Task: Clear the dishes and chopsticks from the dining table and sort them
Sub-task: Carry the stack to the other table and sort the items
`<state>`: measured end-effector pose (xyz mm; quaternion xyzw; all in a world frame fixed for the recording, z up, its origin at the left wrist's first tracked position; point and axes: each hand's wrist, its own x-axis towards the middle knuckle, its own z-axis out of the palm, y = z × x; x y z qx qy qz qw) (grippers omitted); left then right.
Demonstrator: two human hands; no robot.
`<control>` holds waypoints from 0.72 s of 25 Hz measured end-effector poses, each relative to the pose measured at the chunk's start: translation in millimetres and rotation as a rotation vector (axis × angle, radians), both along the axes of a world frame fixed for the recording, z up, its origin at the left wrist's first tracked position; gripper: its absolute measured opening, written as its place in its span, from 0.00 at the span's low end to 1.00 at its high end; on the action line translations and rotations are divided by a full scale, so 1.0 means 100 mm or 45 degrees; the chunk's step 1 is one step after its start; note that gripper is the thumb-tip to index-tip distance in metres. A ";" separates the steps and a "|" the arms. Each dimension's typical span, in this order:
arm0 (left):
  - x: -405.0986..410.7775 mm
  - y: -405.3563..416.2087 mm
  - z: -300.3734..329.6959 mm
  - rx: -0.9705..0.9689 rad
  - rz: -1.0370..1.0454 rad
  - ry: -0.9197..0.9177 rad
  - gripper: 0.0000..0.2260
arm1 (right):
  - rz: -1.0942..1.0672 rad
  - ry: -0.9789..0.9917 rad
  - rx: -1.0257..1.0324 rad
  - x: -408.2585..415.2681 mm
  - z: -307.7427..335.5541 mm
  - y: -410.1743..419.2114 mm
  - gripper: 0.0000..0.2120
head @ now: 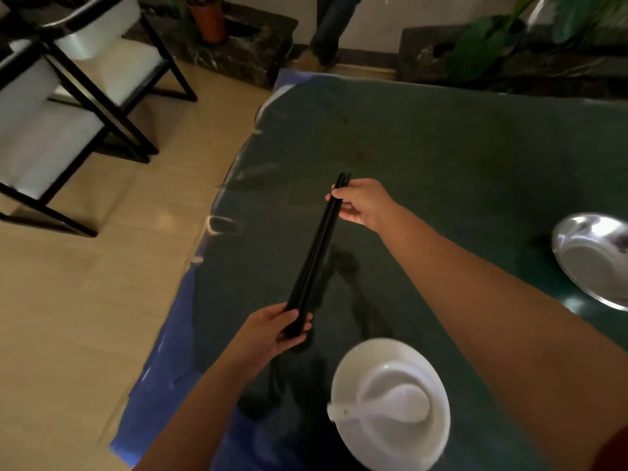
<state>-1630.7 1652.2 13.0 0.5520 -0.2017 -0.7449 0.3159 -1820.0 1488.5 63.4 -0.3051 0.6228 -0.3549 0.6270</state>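
A bundle of black chopsticks hangs above the dark green table, held at both ends. My left hand grips the near end, fingers curled round it. My right hand pinches the far end. A white plate lies at the table's near edge, with a small white bowl and a white spoon on it. A shiny metal dish lies at the right edge of the view.
Black-framed chairs with white cushions stand on the tan floor to the left. Dark stone planters with plants line the far wall. A person's legs stand beyond the table. A blue cloth edge hangs off the table's left side.
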 end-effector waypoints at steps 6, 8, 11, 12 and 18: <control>0.30 -0.85 -0.52 -0.285 -0.229 -0.597 0.10 | -0.076 0.110 0.111 0.49 -0.54 -0.92 0.11; 0.40 -1.00 -0.65 -0.513 -0.397 -0.945 0.12 | -0.076 0.113 0.123 0.61 -0.68 -1.13 0.10; 0.48 -1.05 -0.75 -0.775 -0.523 -1.264 0.14 | -0.029 0.120 0.122 0.73 -0.83 -1.34 0.10; 0.49 -1.04 -0.76 -0.834 -0.550 -1.348 0.14 | -0.010 0.122 0.113 0.73 -0.86 -1.37 0.10; 0.56 -0.98 -0.88 -1.136 -0.616 -1.670 0.20 | 0.037 0.300 0.003 0.66 -1.03 -1.38 0.09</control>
